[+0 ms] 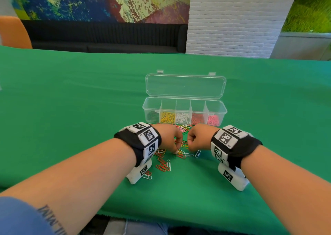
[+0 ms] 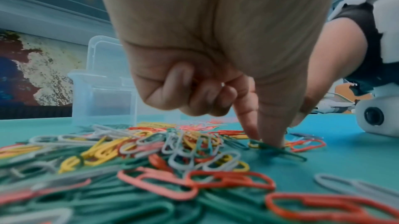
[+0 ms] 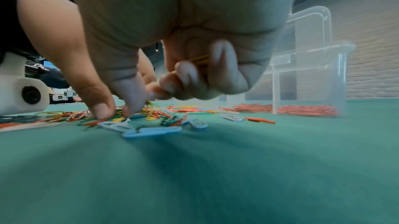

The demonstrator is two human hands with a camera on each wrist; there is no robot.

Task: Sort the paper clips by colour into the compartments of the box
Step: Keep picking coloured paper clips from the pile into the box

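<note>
A clear box (image 1: 224, 109) with its lid (image 1: 185, 86) standing open holds green, yellow, white, red and pink clips in separate compartments. A mixed pile of paper clips (image 1: 163, 161) lies in front of it on the green cloth. My left hand (image 2: 265, 142) is down at the pile, thumb and forefinger pinching a green clip (image 2: 287, 153) against the cloth, its other fingers curled. My right hand (image 3: 140, 108) keeps yellow clips (image 3: 199, 60) in its curled fingers, while its thumb and forefinger pinch another yellow clip (image 3: 150, 105) at the pile.
Both hands nearly touch over the pile (image 3: 168, 118). Loose white clips (image 1: 189, 154) lie at its near edge. Green cloth (image 1: 71, 100) stretches wide on both sides. A black bench (image 1: 107, 36) and a white brick pillar (image 1: 232, 19) stand beyond the table.
</note>
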